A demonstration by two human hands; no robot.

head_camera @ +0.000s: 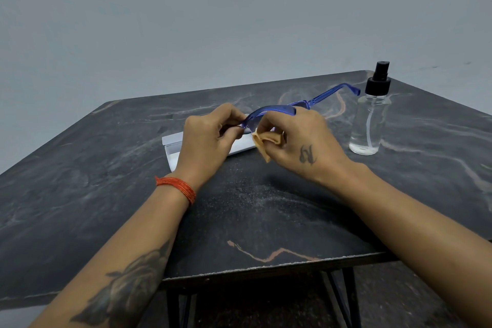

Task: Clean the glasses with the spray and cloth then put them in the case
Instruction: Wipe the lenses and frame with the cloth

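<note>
While both hands work above the table, the left hand pinches one end of the glasses between thumb and curled fingers, closed tight on the blue frame. Right hand holds the cloth, tan and bunched, pressed between thumb and fingers against the lens just beside the left-hand grip. A tail of cloth hangs below the right thumb.

Glasses held off the table, between the two hands. Frame translucent blue; one temple arm sticks out past the right hand, up and away toward the far right, ending near the bottle cap. The other temple cannot be made out behind the left hand.

Left wrist carries a red thread band. Tattoo on the left forearm, a smaller mark on the back of the right hand.

Case lies flat on the table under and behind the left hand, white, long, mostly hidden by it; whether its lid is open cannot be told for sure.

Spray bottle stands upright to the right of the right hand, apart from it: clear body, black pump top, clear liquid low in it.

Table dark marbled with pale and rust veins, black legs below the near edge. Grey wall behind.
</note>
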